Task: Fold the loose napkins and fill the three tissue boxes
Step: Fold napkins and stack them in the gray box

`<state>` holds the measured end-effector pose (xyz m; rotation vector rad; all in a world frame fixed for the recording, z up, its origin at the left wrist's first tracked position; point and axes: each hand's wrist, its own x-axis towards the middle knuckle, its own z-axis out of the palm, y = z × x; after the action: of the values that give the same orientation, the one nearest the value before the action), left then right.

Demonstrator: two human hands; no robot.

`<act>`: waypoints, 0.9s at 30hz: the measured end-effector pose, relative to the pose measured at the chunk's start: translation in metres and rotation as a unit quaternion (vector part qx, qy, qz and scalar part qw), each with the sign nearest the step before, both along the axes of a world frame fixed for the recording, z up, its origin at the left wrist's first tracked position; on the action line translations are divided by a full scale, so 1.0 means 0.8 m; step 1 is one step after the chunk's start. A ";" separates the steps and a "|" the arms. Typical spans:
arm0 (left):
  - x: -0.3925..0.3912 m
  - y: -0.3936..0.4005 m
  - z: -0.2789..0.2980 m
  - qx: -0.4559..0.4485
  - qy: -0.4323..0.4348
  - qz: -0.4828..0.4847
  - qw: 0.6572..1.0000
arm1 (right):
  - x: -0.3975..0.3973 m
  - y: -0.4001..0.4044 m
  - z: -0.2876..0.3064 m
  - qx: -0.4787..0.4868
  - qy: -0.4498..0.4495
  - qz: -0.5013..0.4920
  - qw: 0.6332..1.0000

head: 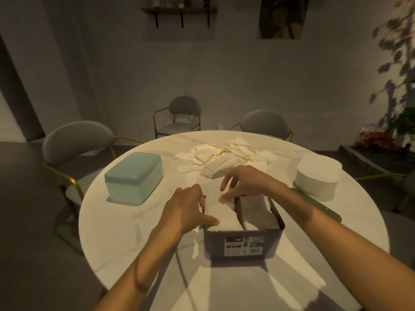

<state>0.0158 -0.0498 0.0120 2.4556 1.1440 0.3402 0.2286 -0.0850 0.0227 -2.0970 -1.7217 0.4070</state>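
Open dark box (243, 245) at 6 o'clock holding folded napkins (224, 215), left hand (187, 209) and right hand (243, 182) pressing them with relaxed fingers, closed mint box (134, 176) at 10 o'clock, loose napkins (226, 159) at 12 o'clock, white round box (317, 173) at 2 o'clock, round marble table (134, 225), grey chairs (77, 140) behind.

The desk (116, 223) looks like pale marble, smooth with faint veining and a soft sheen under the lamp. The mint box (134, 176) seems to be matt plastic or painted metal, hard to say, very even finish. The dark box (243, 244) is matt too, with a glossy-ish paper label stuck on front. The napkins (226, 154) are thin soft paper, creased and a bit crinkly. The chairs (76, 140) have grey cloth backs and shiny brass-coloured metal frames.
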 end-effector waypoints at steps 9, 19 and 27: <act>0.005 0.014 0.000 -0.040 0.031 -0.027 0.998 | -0.002 0.017 -0.009 -0.046 0.004 -0.013 0.999; 0.009 0.050 0.007 -0.146 -0.058 -0.015 0.987 | 0.025 0.025 0.006 -0.073 0.114 0.004 0.991; 0.069 0.128 -0.055 -0.189 -0.239 0.075 0.949 | 0.083 0.113 -0.036 0.078 -0.082 -0.011 0.993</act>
<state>0.0712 0.0527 -0.0321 1.8239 1.0627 0.6543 0.2947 0.0057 -0.0060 -2.0835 -1.7573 0.0909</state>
